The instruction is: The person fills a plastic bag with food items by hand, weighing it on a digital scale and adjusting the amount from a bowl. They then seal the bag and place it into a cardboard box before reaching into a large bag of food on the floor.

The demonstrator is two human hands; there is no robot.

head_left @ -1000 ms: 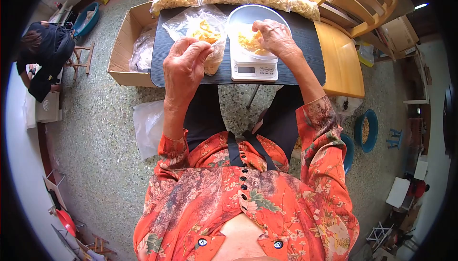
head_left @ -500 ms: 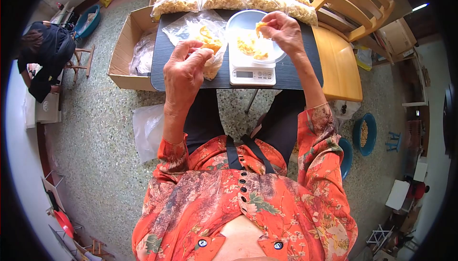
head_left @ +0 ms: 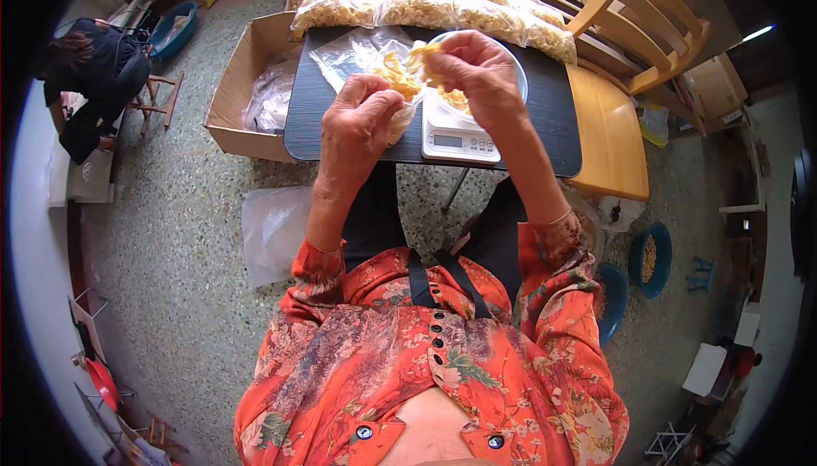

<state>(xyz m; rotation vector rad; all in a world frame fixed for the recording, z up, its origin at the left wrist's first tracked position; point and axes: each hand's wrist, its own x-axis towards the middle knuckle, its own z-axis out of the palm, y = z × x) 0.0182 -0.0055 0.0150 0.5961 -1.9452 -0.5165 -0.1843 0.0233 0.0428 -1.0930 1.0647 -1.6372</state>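
My left hand (head_left: 362, 121) is closed on the near edge of a clear plastic bag (head_left: 340, 56), which holds yellowish dried pieces (head_left: 393, 77). My right hand (head_left: 483, 79) pinches a few similar dried pieces (head_left: 421, 56) just over the bag's mouth, beside my left fingers. Behind and partly under the right hand sits a pale plastic bowl (head_left: 520, 83) with more dried pieces (head_left: 457, 99) in it. It rests on a white kitchen scale (head_left: 460, 144), whose display reading is too small to make out.
Filled clear bags (head_left: 417, 11) line the back of the dark table (head_left: 545, 138). A cardboard box (head_left: 234, 113) with plastic bags adjoins its left side, a wooden chair (head_left: 604, 125) its right. Blue basins (head_left: 666, 260) stand on the floor. Another person (head_left: 98, 74) sits at far left.
My right hand has moved left from the bowl to the bag's mouth, carrying dried pieces. The left hand keeps its hold on the bag. The whole view has shifted slightly.
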